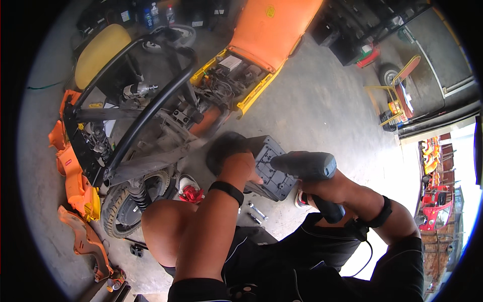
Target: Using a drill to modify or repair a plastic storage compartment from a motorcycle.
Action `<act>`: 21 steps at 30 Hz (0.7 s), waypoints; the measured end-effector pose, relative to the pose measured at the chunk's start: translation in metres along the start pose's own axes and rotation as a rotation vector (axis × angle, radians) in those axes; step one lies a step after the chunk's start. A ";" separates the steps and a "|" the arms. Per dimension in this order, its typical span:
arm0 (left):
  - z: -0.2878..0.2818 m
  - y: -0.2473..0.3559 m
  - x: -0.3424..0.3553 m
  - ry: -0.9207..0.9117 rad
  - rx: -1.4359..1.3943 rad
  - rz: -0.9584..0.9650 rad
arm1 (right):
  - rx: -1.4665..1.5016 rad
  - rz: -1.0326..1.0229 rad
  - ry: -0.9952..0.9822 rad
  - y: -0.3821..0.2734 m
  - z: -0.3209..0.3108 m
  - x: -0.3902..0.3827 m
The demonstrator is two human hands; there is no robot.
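Observation:
My left hand [240,166] grips a dark grey plastic box-shaped part [271,166] with ribs and screw holes, tilted above the concrete floor. My right hand [322,189] is closed around the handle of a dark cordless drill [307,166], whose nose points left at the part's face. Both wrists wear black bands. My bare left knee [161,221] is raised below the part. Two metal wrenches [257,211] lie on the floor under my hands.
A stripped scooter [146,126] with black frame tubes, yellow seat and rear wheel [123,206] lies to the left. Orange body panels [75,176] lie beside it, and an orange seat lid [271,25] stands open behind. A hand truck [397,95] stands far right.

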State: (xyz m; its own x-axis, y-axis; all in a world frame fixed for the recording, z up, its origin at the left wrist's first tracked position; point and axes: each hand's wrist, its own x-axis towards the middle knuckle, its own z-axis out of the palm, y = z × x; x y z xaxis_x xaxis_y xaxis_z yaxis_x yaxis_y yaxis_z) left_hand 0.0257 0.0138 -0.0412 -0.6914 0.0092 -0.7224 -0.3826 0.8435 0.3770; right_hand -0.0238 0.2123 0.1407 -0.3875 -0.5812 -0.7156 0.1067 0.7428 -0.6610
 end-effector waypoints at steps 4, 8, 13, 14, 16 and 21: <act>0.000 0.006 0.009 0.000 0.020 0.004 | -0.024 -0.146 0.034 0.018 -0.004 0.001; 0.001 0.000 -0.001 0.005 -0.003 -0.018 | -0.001 -0.234 0.020 0.023 0.000 0.004; 0.003 0.002 -0.001 0.007 -0.012 0.010 | 0.015 -0.229 0.018 0.026 0.000 0.005; 0.003 0.003 -0.002 0.005 -0.008 0.013 | -0.003 -0.245 0.024 0.027 0.000 0.005; -0.003 0.005 -0.006 -0.005 -0.025 -0.016 | -0.022 -0.260 0.033 0.028 -0.002 0.006; -0.004 -0.001 -0.002 -0.054 -0.056 0.022 | -0.058 -0.244 0.024 0.023 -0.001 0.005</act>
State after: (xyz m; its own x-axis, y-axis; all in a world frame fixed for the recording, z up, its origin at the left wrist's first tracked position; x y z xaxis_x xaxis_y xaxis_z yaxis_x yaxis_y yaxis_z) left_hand 0.0249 0.0108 -0.0380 -0.6666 0.0575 -0.7432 -0.4025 0.8115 0.4237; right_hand -0.0244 0.2270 0.1218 -0.4170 -0.7379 -0.5307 -0.0454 0.6000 -0.7987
